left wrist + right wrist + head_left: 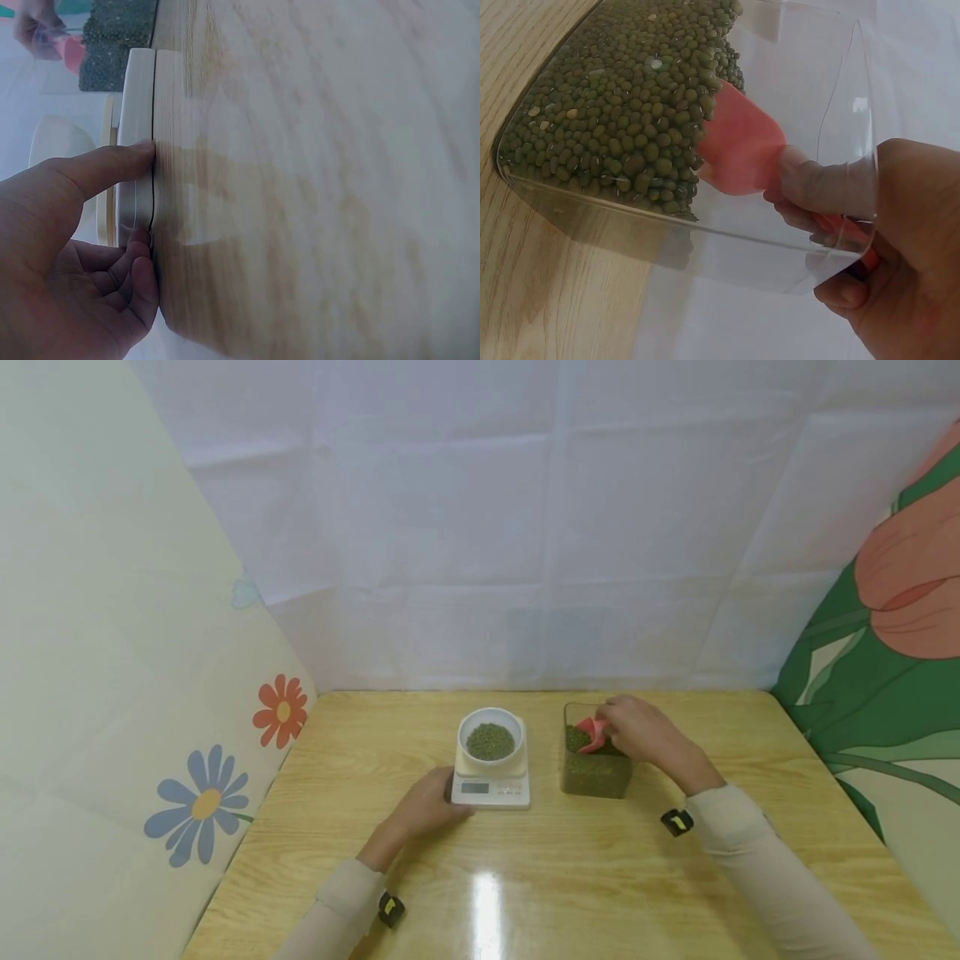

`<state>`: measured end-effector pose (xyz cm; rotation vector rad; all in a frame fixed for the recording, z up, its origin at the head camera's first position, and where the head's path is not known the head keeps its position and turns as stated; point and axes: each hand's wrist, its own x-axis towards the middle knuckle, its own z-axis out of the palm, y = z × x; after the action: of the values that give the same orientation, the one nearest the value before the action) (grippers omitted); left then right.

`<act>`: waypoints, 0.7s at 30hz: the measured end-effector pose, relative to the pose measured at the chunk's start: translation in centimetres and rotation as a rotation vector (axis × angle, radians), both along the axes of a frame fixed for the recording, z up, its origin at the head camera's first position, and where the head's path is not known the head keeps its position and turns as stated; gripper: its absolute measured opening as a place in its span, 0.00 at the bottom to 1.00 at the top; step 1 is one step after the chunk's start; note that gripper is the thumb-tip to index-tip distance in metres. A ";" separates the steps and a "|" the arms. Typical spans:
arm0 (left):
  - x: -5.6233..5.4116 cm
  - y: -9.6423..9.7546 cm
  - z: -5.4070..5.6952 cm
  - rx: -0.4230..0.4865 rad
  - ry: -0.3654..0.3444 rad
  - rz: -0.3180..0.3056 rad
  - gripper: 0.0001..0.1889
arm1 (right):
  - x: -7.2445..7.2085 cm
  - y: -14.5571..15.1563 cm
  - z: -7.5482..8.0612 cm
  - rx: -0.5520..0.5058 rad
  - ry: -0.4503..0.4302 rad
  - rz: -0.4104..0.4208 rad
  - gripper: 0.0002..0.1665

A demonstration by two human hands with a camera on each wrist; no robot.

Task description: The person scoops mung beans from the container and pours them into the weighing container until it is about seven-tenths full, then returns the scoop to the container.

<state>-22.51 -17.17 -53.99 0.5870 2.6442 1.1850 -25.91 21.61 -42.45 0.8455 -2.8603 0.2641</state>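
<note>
Head: a white bowl (pixel 491 716) of small green beans (pixel 491 742) sat on the scale (pixel 491 793), steadied by the left hand (pixel 426 802); the right hand (pixel 645 731) held a pink scoop (pixel 592 737) inside the clear container (pixel 596 775).

Left wrist: the thumb pressed the scale's edge, the other fingers curled against it.

Right wrist: thumb and fingers clamped the scoop's handle, its blade among the container's beans (pixel 622 120). Scooping seemed in hand; the next move probably called for lifting it level past the rim.

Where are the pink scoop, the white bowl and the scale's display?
Pink scoop (pixel 742 142), right wrist view: its scooping end.
White bowl (pixel 491 716), head view: its inner back wall.
Scale's display (pixel 475 787), head view: middle of the screen.
</note>
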 end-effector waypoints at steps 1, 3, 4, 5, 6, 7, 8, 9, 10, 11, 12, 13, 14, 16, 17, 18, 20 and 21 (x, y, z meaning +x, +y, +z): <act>0.0 0.0 0.0 -0.003 -0.003 0.000 0.30 | 0.0 0.0 0.0 -0.002 -0.004 0.000 0.11; 0.0 0.0 0.0 -0.005 -0.006 0.001 0.30 | 0.1 0.0 0.1 -0.006 -0.013 -0.003 0.12; 0.0 0.0 0.0 -0.004 -0.007 0.002 0.30 | 0.1 0.0 0.1 -0.009 -0.016 -0.002 0.12; 0.0 0.0 0.0 -0.003 -0.008 0.003 0.30 | 0.2 0.0 0.2 -0.012 -0.022 -0.005 0.12; 0.0 0.0 0.0 -0.001 -0.010 0.002 0.30 | 0.2 0.0 0.2 -0.015 -0.027 -0.009 0.12; 0.0 0.0 0.0 0.002 -0.012 0.001 0.30 | 0.2 0.0 0.2 -0.018 -0.033 -0.012 0.12; 0.0 0.0 0.0 0.004 -0.010 -0.001 0.30 | 0.2 0.0 0.2 -0.019 -0.038 -0.015 0.12; 0.0 0.1 0.0 0.007 -0.015 0.001 0.30 | 0.2 0.0 0.1 -0.021 -0.043 -0.018 0.12; -0.1 0.1 -0.1 0.009 -0.012 -0.002 0.30 | 0.2 0.0 0.1 -0.022 -0.048 -0.020 0.12; -0.1 0.0 -0.1 0.012 -0.011 -0.005 0.30 | 0.2 0.1 0.1 -0.023 -0.052 -0.023 0.12; -0.1 0.0 -0.1 0.014 -0.010 -0.008 0.29 | 0.2 0.1 0.1 -0.026 -0.055 -0.024 0.13; -0.1 0.0 -0.1 0.016 -0.008 -0.011 0.30 | 0.2 0.1 0.0 -0.029 -0.057 -0.024 0.13; -0.1 0.0 -0.1 0.017 -0.007 -0.012 0.30 | 0.1 0.1 0.0 -0.031 -0.058 -0.025 0.13; -0.1 0.0 -0.1 0.022 -0.008 -0.016 0.30 | 0.1 0.2 0.0 -0.039 -0.061 -0.027 0.13; -0.1 0.0 -0.1 0.024 -0.010 -0.016 0.29 | 0.1 0.2 -0.1 -0.045 -0.063 -0.028 0.12; -0.1 0.0 -0.1 0.023 -0.010 -0.016 0.29 | 0.1 0.2 0.0 -0.051 -0.067 -0.030 0.12; -0.1 0.0 -0.1 0.021 -0.009 -0.017 0.29 | 0.1 0.2 0.0 -0.058 -0.071 -0.034 0.12; -0.1 0.0 -0.1 0.019 -0.008 -0.017 0.30 | 0.1 0.2 0.0 -0.063 -0.072 -0.034 0.12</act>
<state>-22.59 -17.15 -54.06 0.6053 2.6192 1.2069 -25.86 21.81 -42.45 0.7902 -2.9131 0.3857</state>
